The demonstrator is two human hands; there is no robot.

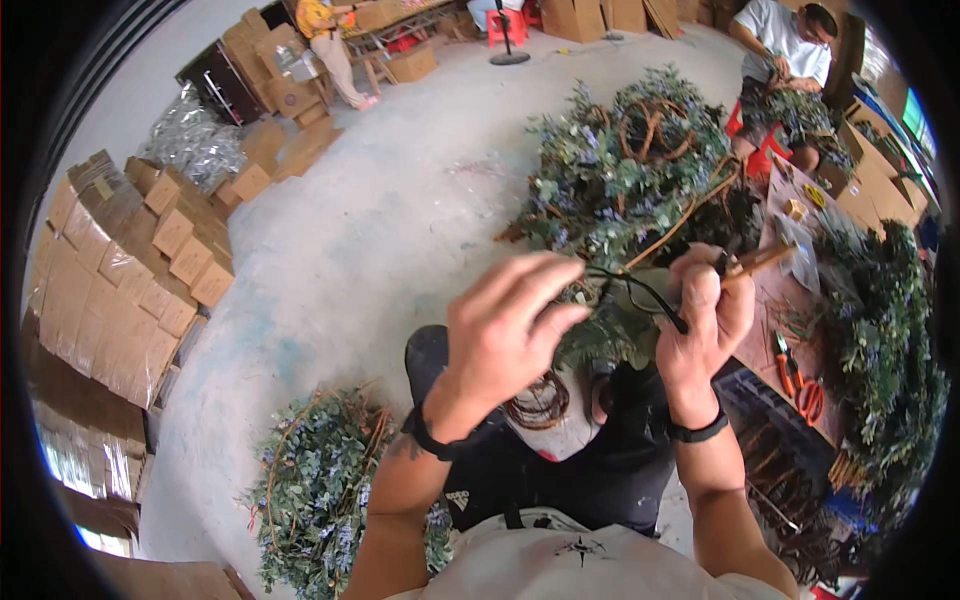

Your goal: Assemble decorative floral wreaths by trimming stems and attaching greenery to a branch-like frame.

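In front of my chest, both hands are raised. My left hand [505, 330] has bent fingers, its fingertips at one end of a thin black looped piece [640, 288] that resembles a spectacle frame. The other end of this piece reaches my right hand [703, 325]. A short brown stick [765, 261] juts out from my closed right fingers, beside a small dark thing I cannot make out. Behind my hands lies a big heap of leafy garlands with small blue flowers [620, 165]. Green leaves [605, 338] hang partly hidden between my hands.
To the right, orange-handled pliers [786, 365] and scissors [809, 402] lie on a low table near more garlands [885, 340]. A garland bundle [320, 490] rests by my left leg. Stacked cartons [110, 290] stand left. A co-worker [790, 60] sits far right handling greenery.
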